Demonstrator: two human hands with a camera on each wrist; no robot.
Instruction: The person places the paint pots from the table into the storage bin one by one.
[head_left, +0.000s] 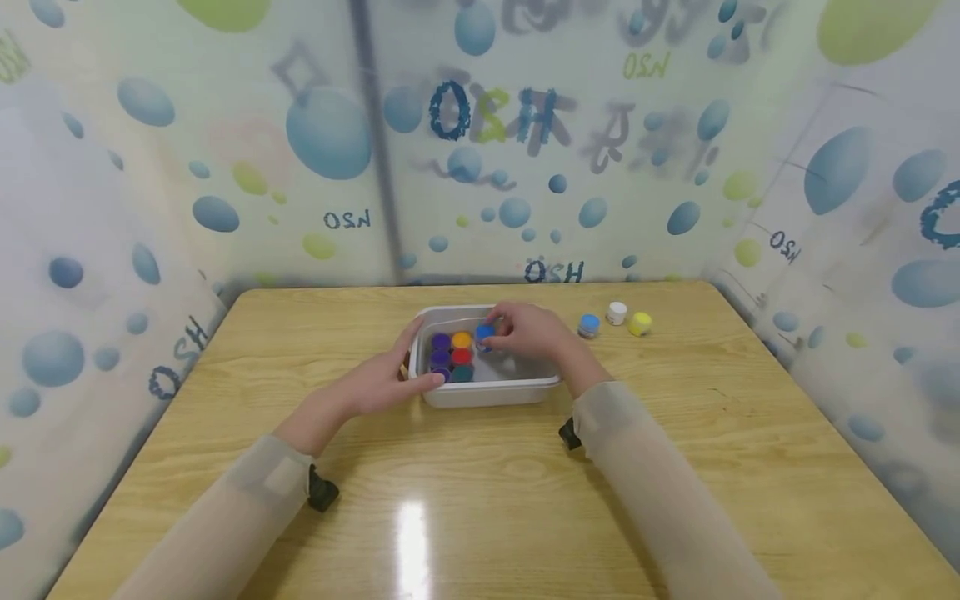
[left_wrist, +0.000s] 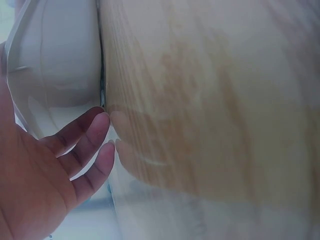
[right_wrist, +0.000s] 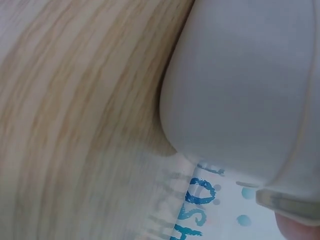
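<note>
A white box (head_left: 491, 395), seen in the head view at the middle of the table, holds several small jars in its left part, with purple, orange, red (head_left: 461, 356) and dark green lids. My left hand (head_left: 367, 385) holds the box's left end, thumb on the front rim; in the left wrist view the hand's (left_wrist: 42, 175) lower fingers bend beside the wall (left_wrist: 65, 55). Inside the box, my right hand (head_left: 532, 335) pinches a blue-lidded jar (head_left: 485, 332) beside the orange one. The right wrist view shows the box wall (right_wrist: 235, 95) and a fingertip at the rim.
Three jars stand right of the box on the wooden table (head_left: 480, 500): one blue-lidded (head_left: 588, 325), one white (head_left: 617, 312), one yellow (head_left: 641, 323). Patterned sheets (head_left: 517, 183) rise behind the table and on both sides.
</note>
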